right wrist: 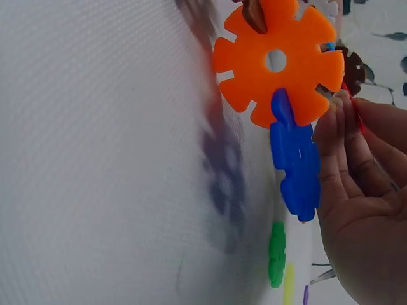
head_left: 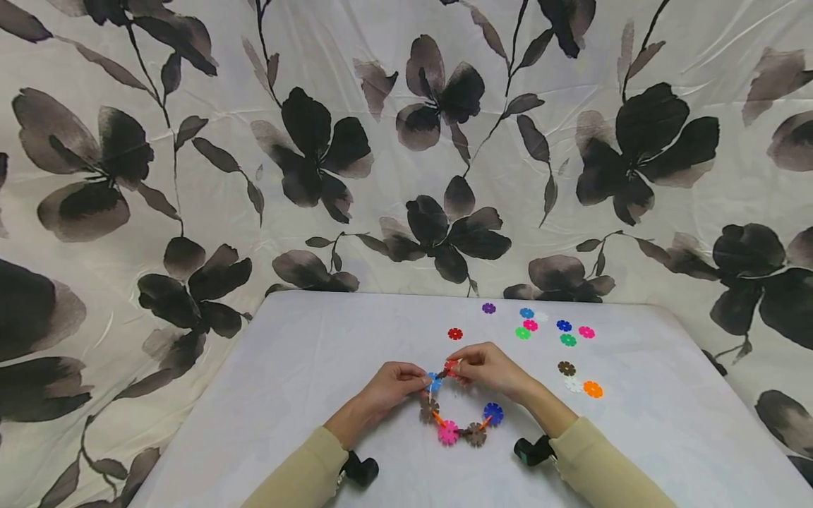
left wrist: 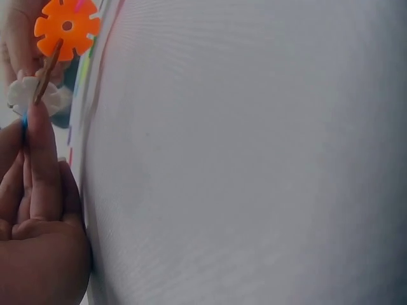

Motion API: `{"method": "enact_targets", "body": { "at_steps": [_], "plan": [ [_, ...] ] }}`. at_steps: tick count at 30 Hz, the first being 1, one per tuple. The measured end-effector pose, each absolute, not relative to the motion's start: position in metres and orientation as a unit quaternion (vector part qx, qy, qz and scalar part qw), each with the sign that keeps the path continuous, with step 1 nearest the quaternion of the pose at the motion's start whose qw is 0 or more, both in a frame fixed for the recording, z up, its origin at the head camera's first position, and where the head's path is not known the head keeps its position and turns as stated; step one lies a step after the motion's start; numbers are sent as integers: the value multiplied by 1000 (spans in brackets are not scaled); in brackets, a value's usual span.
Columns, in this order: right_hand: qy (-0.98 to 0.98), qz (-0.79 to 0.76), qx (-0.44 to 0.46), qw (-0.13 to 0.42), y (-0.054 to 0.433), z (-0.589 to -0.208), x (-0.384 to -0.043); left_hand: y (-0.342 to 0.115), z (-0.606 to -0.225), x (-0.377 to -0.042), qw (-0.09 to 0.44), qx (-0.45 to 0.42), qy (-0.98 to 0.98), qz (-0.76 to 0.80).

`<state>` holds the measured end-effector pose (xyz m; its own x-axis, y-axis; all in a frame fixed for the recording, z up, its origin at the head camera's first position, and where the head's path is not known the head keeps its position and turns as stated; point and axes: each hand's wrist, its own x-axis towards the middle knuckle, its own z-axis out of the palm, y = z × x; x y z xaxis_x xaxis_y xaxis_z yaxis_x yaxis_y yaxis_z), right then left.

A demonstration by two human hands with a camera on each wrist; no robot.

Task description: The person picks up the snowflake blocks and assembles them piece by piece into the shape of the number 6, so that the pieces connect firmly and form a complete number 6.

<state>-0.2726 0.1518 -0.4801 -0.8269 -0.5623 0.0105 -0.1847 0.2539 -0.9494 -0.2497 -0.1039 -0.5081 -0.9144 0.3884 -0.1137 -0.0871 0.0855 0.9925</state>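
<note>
In the head view a curved chain of slotted snowflake discs hangs between the hands. My left hand (head_left: 392, 386) pinches the light blue disc (head_left: 434, 382) near one end. With thumb and fingers, my right hand (head_left: 492, 368) holds the red disc (head_left: 450, 367), beside a dark brown one against the light blue disc. Down the chain come a brown disc (head_left: 429, 412), a pink disc (head_left: 447, 433), another brown disc (head_left: 476, 434) and, at the free end, a dark blue disc (head_left: 493, 413). Orange discs link them edge-on. The right wrist view shows the red disc's thin edge (right wrist: 353, 109) between the fingers.
Loose discs lie on the white table (head_left: 305, 339): a red one (head_left: 454, 334), a purple one (head_left: 488, 308) and several at the back right, including a green (head_left: 568, 340) and an orange one (head_left: 593, 389). A flowered cloth (head_left: 381, 162) hangs behind.
</note>
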Motion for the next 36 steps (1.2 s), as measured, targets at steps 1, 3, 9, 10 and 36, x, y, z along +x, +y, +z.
{"method": "enact_targets", "body": {
  "at_steps": [1, 3, 9, 10, 36],
  "plan": [
    [777, -555, -243, 168, 151, -480, -272, -104, -508, -250, 180, 105, 715, 667],
    [781, -548, -245, 170, 151, -479, -271, -105, -508, -249, 183, 105, 717, 665],
    [795, -539, -220, 170, 153, -480, -273, -106, -507, -248, 181, 108, 717, 664],
    [799, -536, -215, 167, 154, -480, -274, -106, -507, -248, 180, 110, 718, 663],
    [939, -275, -190, 82, 134, -474, -349, -116, -500, -241, 198, 101, 702, 677]
  ]
}}
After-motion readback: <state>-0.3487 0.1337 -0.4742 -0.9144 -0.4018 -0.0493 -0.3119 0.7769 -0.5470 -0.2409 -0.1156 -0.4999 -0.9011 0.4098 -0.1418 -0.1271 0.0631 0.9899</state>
